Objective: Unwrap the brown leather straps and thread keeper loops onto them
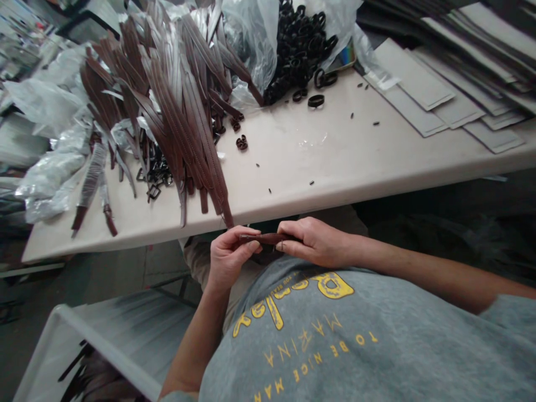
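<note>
My left hand (232, 251) pinches one end of a brown leather strap (270, 239) between thumb and fingers. On the other end, my right hand (320, 241) is closed, thumb below and fingers above. The strap spans the short gap between both hands, just past the table's front edge and close to my shirt. A small thin piece shows by my right thumb, too small to name. Nearest to my left hand is a pile of stitched brown leather straps (188, 123), one tip hanging over the edge. Small dark metal buckles (154, 176) lie beside that pile.
Black strap loops (299, 42) are heaped at the back of the table (335, 162). Flat grey pieces (422, 84) are stacked at the right. Plastic wrapping (50, 106) lies at the left. A white-framed bin (104, 357) with dark strips stands below, lower left.
</note>
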The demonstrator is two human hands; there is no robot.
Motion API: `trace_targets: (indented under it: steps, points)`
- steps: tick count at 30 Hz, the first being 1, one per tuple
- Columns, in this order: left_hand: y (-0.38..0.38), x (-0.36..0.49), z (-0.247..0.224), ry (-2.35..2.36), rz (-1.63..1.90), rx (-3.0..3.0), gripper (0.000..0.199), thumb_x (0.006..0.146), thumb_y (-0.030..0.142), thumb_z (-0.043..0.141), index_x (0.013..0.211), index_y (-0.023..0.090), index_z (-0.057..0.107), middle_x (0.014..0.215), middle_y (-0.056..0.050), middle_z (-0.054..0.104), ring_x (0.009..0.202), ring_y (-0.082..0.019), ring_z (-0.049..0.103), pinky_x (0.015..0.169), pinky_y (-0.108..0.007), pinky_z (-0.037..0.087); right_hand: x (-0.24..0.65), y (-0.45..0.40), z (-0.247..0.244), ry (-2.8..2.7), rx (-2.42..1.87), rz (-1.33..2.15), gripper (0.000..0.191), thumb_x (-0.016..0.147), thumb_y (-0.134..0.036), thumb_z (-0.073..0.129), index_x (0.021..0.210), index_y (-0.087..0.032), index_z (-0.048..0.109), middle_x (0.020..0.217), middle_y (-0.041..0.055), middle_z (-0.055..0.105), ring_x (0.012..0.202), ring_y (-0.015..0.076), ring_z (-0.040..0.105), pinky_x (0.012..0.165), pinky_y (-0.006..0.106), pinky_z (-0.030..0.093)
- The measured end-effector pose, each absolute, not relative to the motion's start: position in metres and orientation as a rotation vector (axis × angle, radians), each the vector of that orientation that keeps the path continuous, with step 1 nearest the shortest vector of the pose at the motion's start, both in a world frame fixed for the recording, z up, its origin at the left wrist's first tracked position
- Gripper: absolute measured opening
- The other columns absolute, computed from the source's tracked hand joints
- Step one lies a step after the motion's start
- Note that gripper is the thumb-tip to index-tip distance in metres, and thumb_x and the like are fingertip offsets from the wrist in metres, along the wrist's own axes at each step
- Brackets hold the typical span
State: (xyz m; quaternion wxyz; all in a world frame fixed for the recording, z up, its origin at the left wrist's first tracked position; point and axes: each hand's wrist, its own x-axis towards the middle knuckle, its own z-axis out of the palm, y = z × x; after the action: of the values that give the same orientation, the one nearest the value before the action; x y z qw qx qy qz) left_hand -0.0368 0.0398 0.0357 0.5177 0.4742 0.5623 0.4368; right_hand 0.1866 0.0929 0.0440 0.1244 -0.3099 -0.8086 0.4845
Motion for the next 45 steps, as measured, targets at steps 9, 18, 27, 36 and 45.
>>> trace_targets:
  steps: [9,18,27,36,45]
  points:
    - [0.038,-0.036,0.033,1.349,1.145,1.093,0.016,0.073,0.028,0.079,0.086,0.019,0.076,0.066,-0.001,0.069,0.056,-0.011,0.062,0.055,-0.02,0.049,0.186,0.086,0.034,-2.631,-0.973,0.876,0.026,0.095,-0.039,0.054,0.09,-0.015,0.062,0.073,0.0045,0.068,0.06,0.0159,0.058,0.053,0.026,0.025]
    - [0.041,-0.032,0.038,1.279,1.039,1.205,0.021,0.07,0.025,0.082,0.09,0.019,0.076,0.082,-0.004,0.072,0.068,-0.014,0.065,0.063,-0.022,0.053,0.178,0.087,0.042,-2.658,-0.919,1.037,0.028,0.099,-0.034,0.046,0.084,-0.016,0.062,0.067,0.0033,0.066,0.059,0.0147,0.057,0.052,0.024,0.026]
    - [0.041,-0.028,0.037,1.272,1.178,1.315,0.013,0.075,0.023,0.076,0.088,0.02,0.076,0.085,-0.005,0.071,0.077,-0.016,0.065,0.07,-0.024,0.052,0.177,0.094,0.053,-2.612,-0.94,1.219,0.024,0.095,-0.037,0.055,0.1,-0.015,0.063,0.086,0.0074,0.072,0.07,0.0185,0.063,0.057,0.024,0.032]
    - [0.039,-0.031,0.031,1.234,1.178,1.175,0.017,0.073,0.026,0.078,0.09,0.021,0.076,0.087,-0.004,0.07,0.077,-0.016,0.064,0.07,-0.024,0.05,0.183,0.088,0.048,-2.686,-0.993,1.104,0.021,0.096,-0.031,0.052,0.088,-0.015,0.06,0.068,0.0042,0.066,0.06,0.0161,0.058,0.052,0.023,0.027]
    - [0.03,-0.017,0.03,1.209,1.113,1.185,0.013,0.075,0.023,0.077,0.087,0.021,0.077,0.085,-0.005,0.069,0.079,-0.017,0.063,0.074,-0.027,0.051,0.17,0.085,0.05,-2.678,-0.893,1.19,0.023,0.098,-0.031,0.047,0.087,-0.015,0.059,0.078,0.0063,0.069,0.064,0.0156,0.058,0.054,0.024,0.028]
